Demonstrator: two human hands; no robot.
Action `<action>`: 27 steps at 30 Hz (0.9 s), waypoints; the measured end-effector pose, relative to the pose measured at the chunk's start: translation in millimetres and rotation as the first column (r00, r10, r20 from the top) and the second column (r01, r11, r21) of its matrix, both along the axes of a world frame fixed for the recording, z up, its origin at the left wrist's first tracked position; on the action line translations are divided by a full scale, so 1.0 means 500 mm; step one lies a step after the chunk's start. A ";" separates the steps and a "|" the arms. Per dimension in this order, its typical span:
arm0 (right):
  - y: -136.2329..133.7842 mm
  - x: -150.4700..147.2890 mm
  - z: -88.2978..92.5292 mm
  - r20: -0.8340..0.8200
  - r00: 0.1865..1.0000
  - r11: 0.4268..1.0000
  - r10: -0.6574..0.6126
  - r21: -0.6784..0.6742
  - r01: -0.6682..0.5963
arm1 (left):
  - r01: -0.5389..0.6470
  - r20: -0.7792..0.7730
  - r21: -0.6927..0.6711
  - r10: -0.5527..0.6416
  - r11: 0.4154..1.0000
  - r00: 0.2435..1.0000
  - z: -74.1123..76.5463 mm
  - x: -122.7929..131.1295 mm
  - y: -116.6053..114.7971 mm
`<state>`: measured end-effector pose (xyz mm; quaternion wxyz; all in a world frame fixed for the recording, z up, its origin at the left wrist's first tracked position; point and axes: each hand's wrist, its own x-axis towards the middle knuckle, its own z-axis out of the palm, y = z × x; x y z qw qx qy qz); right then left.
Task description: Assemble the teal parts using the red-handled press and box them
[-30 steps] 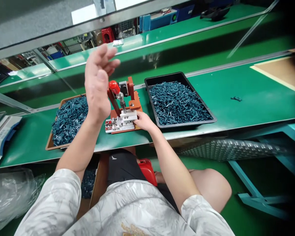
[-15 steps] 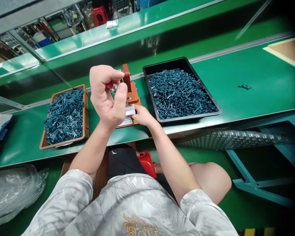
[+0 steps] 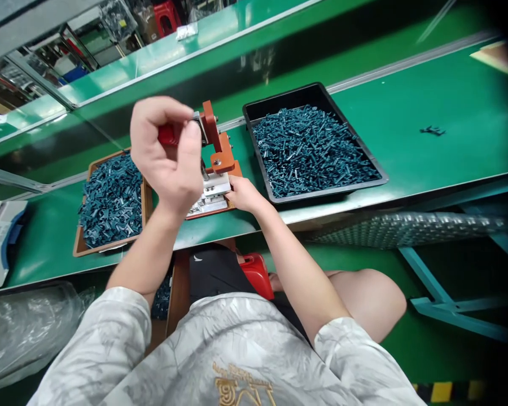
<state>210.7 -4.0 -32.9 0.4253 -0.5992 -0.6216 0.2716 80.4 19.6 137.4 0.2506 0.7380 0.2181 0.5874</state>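
Observation:
My left hand (image 3: 165,155) is raised and curled around the red handle (image 3: 168,134) of a toggle clamp. That clamp belongs to a small press jig with an orange-brown upright bracket (image 3: 223,153). Under the clamp's plunger lies a silver metal block (image 3: 215,185), set on the jig's base. At the block's right end my right hand (image 3: 246,194) has its fingers drawn together against it. Whatever those fingertips pinch is hidden.
Left of the jig is a brown tray (image 3: 145,211) of small dark teal plastic parts. On the right stands a black tray (image 3: 275,198) full of thin dark teal pieces. A few loose parts (image 3: 432,131) lie farther right on the green bench (image 3: 406,163).
My left hand has moved left with the red handle, uncovering more of the clamp and metal block. My right hand remains at the block's right end. The view has shifted slightly.

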 end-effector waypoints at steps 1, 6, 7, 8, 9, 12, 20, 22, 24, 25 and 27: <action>0.000 0.000 0.000 0.000 1.000 1.000 0.000 0.002 0.000 | -0.055 0.046 0.075 0.052 0.996 0.998 -0.011 0.006 -0.004; -0.001 -0.003 0.004 0.030 1.000 1.000 -0.004 0.019 0.004 | -0.271 0.127 0.273 0.245 0.923 0.961 -0.046 0.024 -0.024; -0.001 -0.003 0.005 0.038 0.999 1.000 -0.011 0.014 0.011 | -0.277 0.100 0.293 0.259 0.915 0.961 -0.044 0.022 -0.021; -0.002 -0.004 0.005 0.041 0.999 1.000 -0.017 0.009 0.016 | -0.253 0.075 0.313 0.242 0.915 0.967 -0.037 0.018 -0.012; -0.002 -0.004 0.005 0.041 0.999 1.000 -0.018 0.009 0.017 | -0.202 0.064 0.328 0.192 0.923 0.979 -0.025 0.014 0.003; -0.003 -0.005 0.002 0.053 0.998 0.999 -0.016 0.051 0.013 | 0.074 0.069 0.299 -0.099 0.951 0.993 0.031 0.010 0.083; -0.022 -0.019 -0.003 0.110 0.991 0.984 -0.073 0.169 0.053 | 0.146 -0.077 -0.008 -0.146 0.989 0.986 0.080 0.028 0.192; -0.029 -0.023 -0.002 0.119 0.992 0.979 -0.043 0.204 0.018 | 0.053 -0.085 0.030 -0.050 0.998 0.995 0.050 0.005 0.158; -0.033 -0.026 0.000 0.146 0.989 0.982 -0.019 0.186 -0.009 | -0.049 -0.106 0.094 0.059 0.994 0.993 0.001 -0.037 0.123; -0.034 -0.027 0.001 0.161 0.987 0.986 -0.014 0.163 -0.013 | -0.118 -0.116 0.114 0.131 0.987 0.985 -0.031 -0.062 0.108; -0.034 -0.030 0.005 0.175 0.984 0.993 -0.018 0.115 -0.003 | -0.263 -0.168 0.106 0.278 0.959 0.946 -0.107 -0.117 0.083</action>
